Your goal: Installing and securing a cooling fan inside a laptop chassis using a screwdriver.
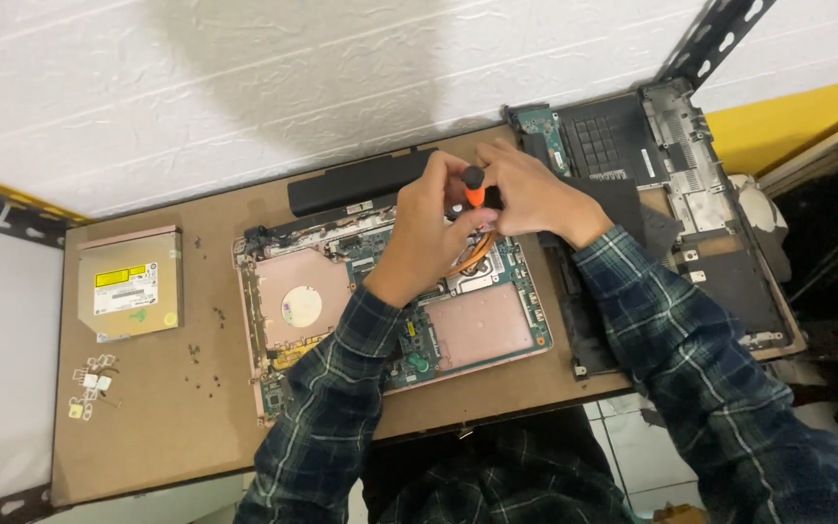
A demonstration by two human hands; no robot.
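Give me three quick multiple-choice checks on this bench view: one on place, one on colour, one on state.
1. Where does the optical drive lie?
A. left of the opened laptop base
B. on top of it
C. on the floor

2. What colour is the screwdriver handle?
A. blue and white
B. orange and black
C. green

3. How are the left hand and right hand placed?
A. both at the screwdriver
B. both flat on the table
C. one lifting the battery

Answers: A, drive sits apart at left; B, orange shaft, black cap; A, both hands meet around it.

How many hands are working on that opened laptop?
2. The left hand and the right hand meet over the opened laptop at its back edge, both around an orange-and-black screwdriver. No other hands show.
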